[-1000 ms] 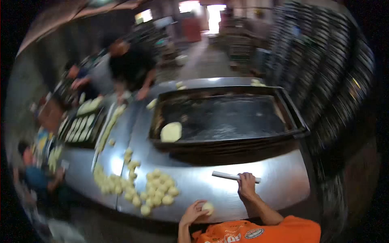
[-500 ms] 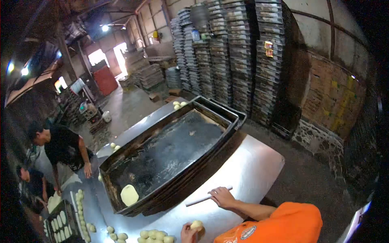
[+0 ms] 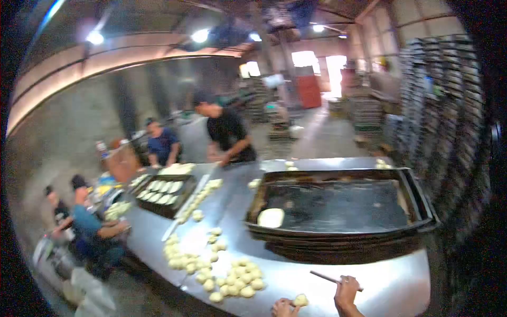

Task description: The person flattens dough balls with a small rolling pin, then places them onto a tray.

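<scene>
Landmark for all places: the large dark tray (image 3: 338, 231), on top of a stack on the metal table (image 3: 391, 277).

Hands. Right hand (image 3: 346, 294): on the near side of the tray; fingers curled together over a slim rod (image 3: 326, 277), toward the rod's right end. The rod slants, its left end nearer the tray. Whether it touches the table: cannot tell. Left hand (image 3: 284, 308): farther out from the tray, at the table's near edge; fingers bent, tips against the left side of a pale dough ball (image 3: 300, 300). Clamped or merely resting there: cannot tell, the view is small and soft.

Dough. One flattened round (image 3: 271, 217) lies inside the tray, by its near-left corner. A heap of balls (image 3: 243, 280) sits on the table, in front of the tray and to its left.

Surroundings. Well left of the tray, a smaller tray holds rows of long pieces. A person in black (image 3: 231, 133) leans over the table beyond the big tray's left end.

Step in hand, my judgement: a single ball is set apart from the heap and being placed or steadied, rod at the ready, unrolled. The next move seems to call for a settled ball, left fingertips clear of the rod's path, and a level rod with even pressure.
</scene>
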`<move>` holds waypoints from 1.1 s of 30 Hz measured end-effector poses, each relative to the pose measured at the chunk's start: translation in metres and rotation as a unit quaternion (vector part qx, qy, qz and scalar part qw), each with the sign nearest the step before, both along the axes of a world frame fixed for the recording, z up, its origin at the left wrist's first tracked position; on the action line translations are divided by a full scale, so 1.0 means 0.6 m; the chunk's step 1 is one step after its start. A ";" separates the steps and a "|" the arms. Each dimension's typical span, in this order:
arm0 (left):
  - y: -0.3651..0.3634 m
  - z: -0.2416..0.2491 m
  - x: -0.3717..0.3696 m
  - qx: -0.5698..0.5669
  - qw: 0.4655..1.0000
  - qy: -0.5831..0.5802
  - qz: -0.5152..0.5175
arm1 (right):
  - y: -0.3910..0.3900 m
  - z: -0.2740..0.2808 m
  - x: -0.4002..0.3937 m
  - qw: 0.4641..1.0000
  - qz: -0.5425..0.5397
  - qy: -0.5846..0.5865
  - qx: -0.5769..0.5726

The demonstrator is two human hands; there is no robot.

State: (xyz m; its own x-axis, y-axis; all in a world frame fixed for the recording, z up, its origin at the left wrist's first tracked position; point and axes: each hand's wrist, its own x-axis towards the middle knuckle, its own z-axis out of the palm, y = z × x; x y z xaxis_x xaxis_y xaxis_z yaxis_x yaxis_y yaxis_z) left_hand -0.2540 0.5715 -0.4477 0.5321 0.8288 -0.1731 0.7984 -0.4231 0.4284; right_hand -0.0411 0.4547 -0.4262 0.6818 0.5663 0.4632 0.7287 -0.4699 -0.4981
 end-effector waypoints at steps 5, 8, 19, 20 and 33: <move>-0.056 0.073 0.017 -0.196 0.910 -0.357 -0.079 | -0.005 -0.002 -0.001 1.000 0.017 0.008 0.021; -0.061 0.076 0.039 -0.430 0.822 -0.373 0.031 | -0.013 0.017 0.009 0.999 0.032 0.016 0.026; -0.087 0.045 0.007 -0.130 0.928 -0.313 -0.152 | -0.021 0.033 0.010 0.998 0.020 0.036 0.042; -0.083 0.063 0.014 -0.178 0.944 -0.236 -0.148 | -0.020 0.029 0.012 0.999 0.019 0.034 0.031; 0.058 0.171 0.044 -0.499 0.785 -0.340 -0.139 | 0.001 0.045 0.013 0.999 0.003 -0.005 -0.044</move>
State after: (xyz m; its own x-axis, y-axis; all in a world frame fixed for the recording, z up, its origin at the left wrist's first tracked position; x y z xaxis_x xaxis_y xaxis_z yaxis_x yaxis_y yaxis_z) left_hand -0.2276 0.6060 -0.3453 0.9185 0.2973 -0.2606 0.1787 0.2760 0.9444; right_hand -0.0333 0.4555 -0.3992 0.6739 0.6092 0.4180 0.7362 -0.5065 -0.4489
